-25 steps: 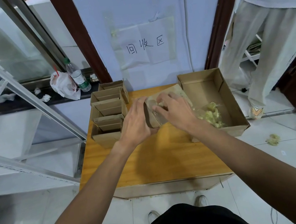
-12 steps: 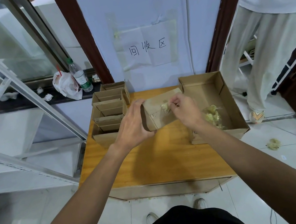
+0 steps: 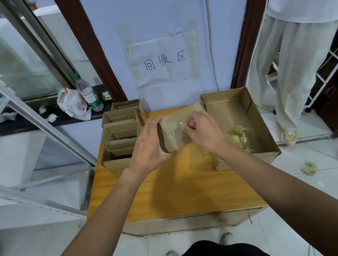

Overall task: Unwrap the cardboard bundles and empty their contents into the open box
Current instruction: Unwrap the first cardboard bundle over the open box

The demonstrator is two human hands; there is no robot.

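Counter [image 3: 184, 187] against blue wall [image 3: 145, 10], open box [image 3: 228, 116] at right edge. Left hand [image 3: 148, 151] clamps the cardboard bundle [image 3: 176, 122]; right hand [image 3: 205, 132] pinches its tape [image 3: 179, 124].

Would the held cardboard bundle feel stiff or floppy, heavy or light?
Probably stiff: the cardboard bundle shows flat faces gripped by the left hand. Likely light: that hand lifts it by one end. Glossy tape may feel slick.

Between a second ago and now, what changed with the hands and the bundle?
The right hand slid back across the cardboard bundle and now pinches its clear tape. The left hand still grips the bundle's end; open box and its yellow scraps unchanged.
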